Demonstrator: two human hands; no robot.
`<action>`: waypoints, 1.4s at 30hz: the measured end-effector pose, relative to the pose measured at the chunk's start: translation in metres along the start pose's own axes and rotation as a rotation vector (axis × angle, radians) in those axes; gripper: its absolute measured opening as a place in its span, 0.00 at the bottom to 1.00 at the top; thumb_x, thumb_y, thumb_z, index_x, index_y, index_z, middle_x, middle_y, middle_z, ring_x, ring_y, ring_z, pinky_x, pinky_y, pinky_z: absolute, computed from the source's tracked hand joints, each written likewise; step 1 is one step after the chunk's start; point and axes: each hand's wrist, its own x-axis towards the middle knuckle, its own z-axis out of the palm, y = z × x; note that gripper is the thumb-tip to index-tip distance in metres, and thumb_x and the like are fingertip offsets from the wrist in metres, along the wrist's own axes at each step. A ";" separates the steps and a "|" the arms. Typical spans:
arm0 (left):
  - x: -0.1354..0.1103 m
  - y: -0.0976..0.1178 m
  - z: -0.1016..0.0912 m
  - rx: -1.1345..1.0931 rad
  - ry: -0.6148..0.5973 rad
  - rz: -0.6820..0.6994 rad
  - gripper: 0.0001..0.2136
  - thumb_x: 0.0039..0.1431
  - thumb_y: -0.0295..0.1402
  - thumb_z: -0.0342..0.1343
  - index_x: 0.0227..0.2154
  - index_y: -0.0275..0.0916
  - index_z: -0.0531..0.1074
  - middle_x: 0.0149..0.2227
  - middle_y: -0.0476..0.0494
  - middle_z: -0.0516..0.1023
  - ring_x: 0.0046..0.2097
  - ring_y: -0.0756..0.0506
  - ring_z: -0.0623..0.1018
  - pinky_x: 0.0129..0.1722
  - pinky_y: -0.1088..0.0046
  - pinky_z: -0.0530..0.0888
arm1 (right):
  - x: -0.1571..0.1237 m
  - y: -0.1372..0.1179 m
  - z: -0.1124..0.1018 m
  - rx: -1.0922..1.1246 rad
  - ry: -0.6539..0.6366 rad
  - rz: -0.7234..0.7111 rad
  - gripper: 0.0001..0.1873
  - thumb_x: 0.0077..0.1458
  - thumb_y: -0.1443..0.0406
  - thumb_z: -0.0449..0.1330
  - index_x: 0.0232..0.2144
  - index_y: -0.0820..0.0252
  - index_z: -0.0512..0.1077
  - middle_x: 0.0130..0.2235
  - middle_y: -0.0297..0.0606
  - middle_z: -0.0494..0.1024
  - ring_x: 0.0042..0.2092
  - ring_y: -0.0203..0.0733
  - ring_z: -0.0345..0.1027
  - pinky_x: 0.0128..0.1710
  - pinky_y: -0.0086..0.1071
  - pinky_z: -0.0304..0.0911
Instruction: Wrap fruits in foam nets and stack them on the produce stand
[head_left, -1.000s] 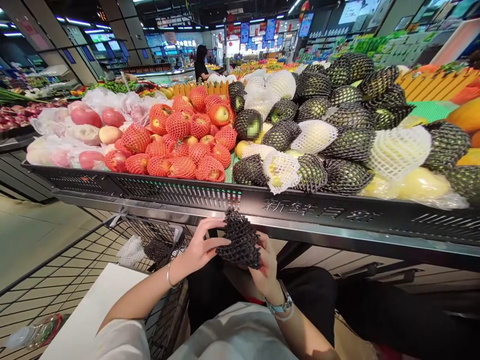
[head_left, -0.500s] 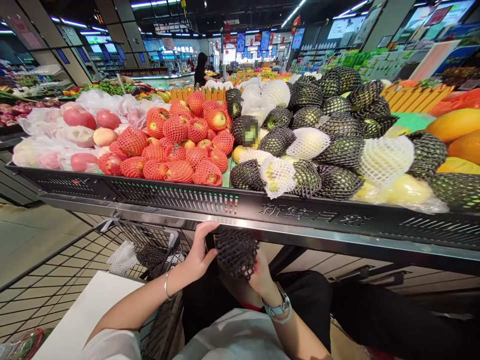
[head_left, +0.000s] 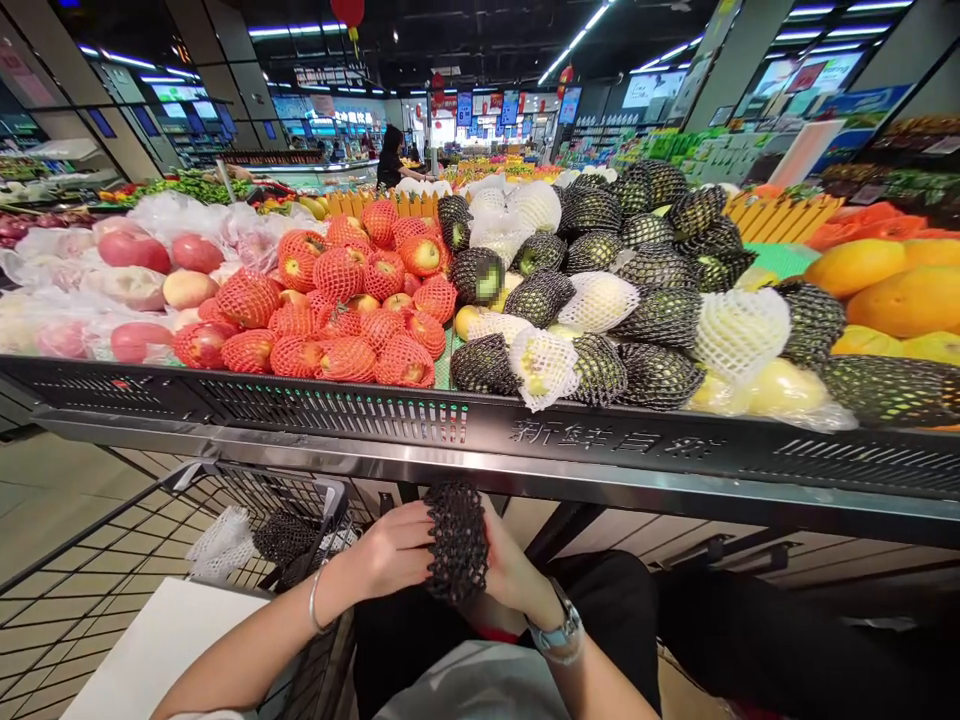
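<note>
A black foam fruit net point(head_left: 456, 545) is bunched up between my two hands, below the metal edge of the fruit stand point(head_left: 480, 462). My left hand point(head_left: 394, 548) presses its fingers into the net from the left. From the right, my right hand point(head_left: 506, 555) grips the net's other side, its fingers partly hidden behind it. Whether anything sits inside the net, I cannot tell. Just above on the stand lie melons in black nets point(head_left: 660, 378), a fruit in a white net point(head_left: 541, 362) and apples in red nets point(head_left: 405, 360).
A wire shopping cart point(head_left: 127, 510) stands at the left, holding a white foam net point(head_left: 221, 540), a black net point(head_left: 285, 538) and a white board point(head_left: 169, 645). Bagged pinkish fruit point(head_left: 135, 250) lies left, orange-yellow melons point(head_left: 896, 285) right. A person point(head_left: 391, 158) stands far back.
My left hand has closed in on the black net, its fingers now pressed against it. The net looks narrower and sits slightly lower and further left. The view has shifted a little.
</note>
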 end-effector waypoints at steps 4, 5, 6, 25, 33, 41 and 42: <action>-0.003 -0.001 0.003 -0.090 -0.080 -0.044 0.18 0.69 0.34 0.43 0.23 0.40 0.67 0.21 0.47 0.72 0.28 0.48 0.72 0.33 0.70 0.73 | 0.000 -0.004 -0.003 0.008 -0.021 0.001 0.36 0.49 0.56 0.69 0.58 0.55 0.64 0.50 0.43 0.75 0.52 0.48 0.71 0.55 0.38 0.67; -0.002 -0.001 0.003 -0.104 -0.103 -0.054 0.17 0.69 0.34 0.43 0.24 0.40 0.68 0.22 0.47 0.74 0.29 0.47 0.74 0.36 0.70 0.74 | 0.000 -0.003 -0.004 0.009 -0.011 0.009 0.34 0.49 0.56 0.69 0.56 0.55 0.66 0.49 0.43 0.76 0.51 0.48 0.71 0.54 0.38 0.67; -0.002 0.000 0.003 -0.107 -0.117 -0.061 0.16 0.69 0.33 0.43 0.26 0.40 0.69 0.24 0.47 0.76 0.32 0.47 0.75 0.39 0.70 0.74 | 0.000 -0.002 -0.005 0.019 -0.003 0.030 0.32 0.49 0.56 0.69 0.55 0.55 0.67 0.49 0.43 0.76 0.51 0.48 0.71 0.54 0.38 0.67; -0.022 -0.028 0.029 0.183 -0.254 -0.441 0.03 0.57 0.28 0.61 0.29 0.38 0.72 0.34 0.46 0.77 0.43 0.43 0.75 0.54 0.58 0.69 | 0.193 -0.170 -0.099 -1.448 -0.075 -0.114 0.14 0.62 0.60 0.57 0.43 0.65 0.74 0.44 0.48 0.80 0.45 0.50 0.74 0.46 0.41 0.67; -0.024 -0.033 0.026 0.193 -0.249 -0.476 0.05 0.55 0.27 0.62 0.29 0.39 0.71 0.32 0.48 0.77 0.42 0.43 0.74 0.55 0.57 0.67 | 0.281 -0.100 -0.107 -1.804 -0.460 0.332 0.26 0.56 0.65 0.59 0.57 0.65 0.64 0.48 0.53 0.78 0.49 0.54 0.73 0.44 0.36 0.65; -0.025 -0.038 0.027 0.204 -0.254 -0.512 0.06 0.54 0.27 0.63 0.29 0.39 0.70 0.33 0.48 0.76 0.42 0.42 0.74 0.55 0.57 0.68 | 0.290 -0.088 -0.100 -1.788 -0.380 0.465 0.25 0.61 0.57 0.50 0.56 0.63 0.65 0.48 0.54 0.78 0.47 0.57 0.75 0.41 0.40 0.68; -0.025 -0.039 0.027 0.205 -0.253 -0.517 0.06 0.54 0.26 0.63 0.29 0.39 0.71 0.33 0.48 0.76 0.43 0.42 0.74 0.55 0.56 0.67 | 0.290 -0.087 -0.099 -1.790 -0.362 0.472 0.26 0.60 0.57 0.52 0.57 0.63 0.64 0.49 0.54 0.78 0.47 0.57 0.75 0.41 0.41 0.68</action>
